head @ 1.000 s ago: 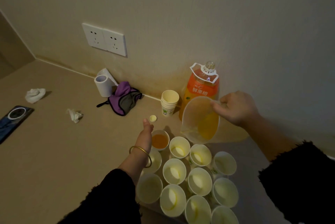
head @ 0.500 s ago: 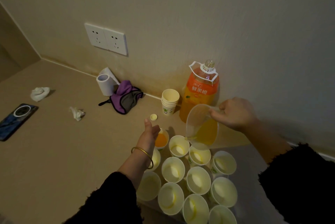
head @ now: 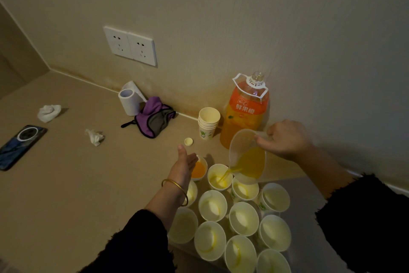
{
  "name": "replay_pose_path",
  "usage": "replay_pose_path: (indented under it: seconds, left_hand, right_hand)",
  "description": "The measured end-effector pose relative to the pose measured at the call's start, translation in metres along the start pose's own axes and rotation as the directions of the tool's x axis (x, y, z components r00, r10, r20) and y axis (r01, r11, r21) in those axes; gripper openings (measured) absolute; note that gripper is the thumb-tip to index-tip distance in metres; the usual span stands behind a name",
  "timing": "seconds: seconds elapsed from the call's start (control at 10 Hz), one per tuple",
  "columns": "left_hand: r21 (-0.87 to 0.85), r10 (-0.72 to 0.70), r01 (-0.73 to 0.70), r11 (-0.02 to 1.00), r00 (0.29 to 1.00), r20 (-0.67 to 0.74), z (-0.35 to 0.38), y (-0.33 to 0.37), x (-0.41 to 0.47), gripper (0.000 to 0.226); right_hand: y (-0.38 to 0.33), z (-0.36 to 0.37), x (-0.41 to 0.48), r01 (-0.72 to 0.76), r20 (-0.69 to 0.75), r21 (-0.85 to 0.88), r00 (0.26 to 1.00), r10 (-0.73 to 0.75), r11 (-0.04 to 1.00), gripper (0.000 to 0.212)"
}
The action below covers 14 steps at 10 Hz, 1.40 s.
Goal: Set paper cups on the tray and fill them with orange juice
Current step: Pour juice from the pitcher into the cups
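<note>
Pouring orange juice [head: 251, 163], the right hand [head: 287, 140] has its grip clamped on the tilted jug [head: 241, 140], above a paper cup [head: 219, 178] in the far row on the tray [head: 307, 228]. The left hand [head: 184, 164] has straight fingers, holding nothing, by the full cup [head: 199, 171].

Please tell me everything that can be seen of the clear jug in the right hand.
The jug is clear, wide-mouthed, and looks like thin plastic. It holds orange juice, pooled toward its low side. The right hand grips its right side. It is in the air, tilted toward the person's left, and a thin stream runs from its lip into one paper cup.
</note>
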<state>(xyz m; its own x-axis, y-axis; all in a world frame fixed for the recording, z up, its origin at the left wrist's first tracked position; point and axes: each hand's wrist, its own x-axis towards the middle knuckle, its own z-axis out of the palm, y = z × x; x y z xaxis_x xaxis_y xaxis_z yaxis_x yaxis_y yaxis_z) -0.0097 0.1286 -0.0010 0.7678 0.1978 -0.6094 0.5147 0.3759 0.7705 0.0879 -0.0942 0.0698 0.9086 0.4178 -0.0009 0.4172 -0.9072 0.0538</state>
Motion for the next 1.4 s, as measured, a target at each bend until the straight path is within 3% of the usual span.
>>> replay_pose_path:
  seconds: [1.4]
  left_hand:
    - [0.042, -0.025, 0.023, 0.999, 0.999, 0.045, -0.0015, -0.0001, 0.0032, 0.076]
  right_hand:
    - [-0.0027, 0.0012, 0.0022, -0.001, 0.037, -0.025, 0.999, 0.002, 1.0, 0.062]
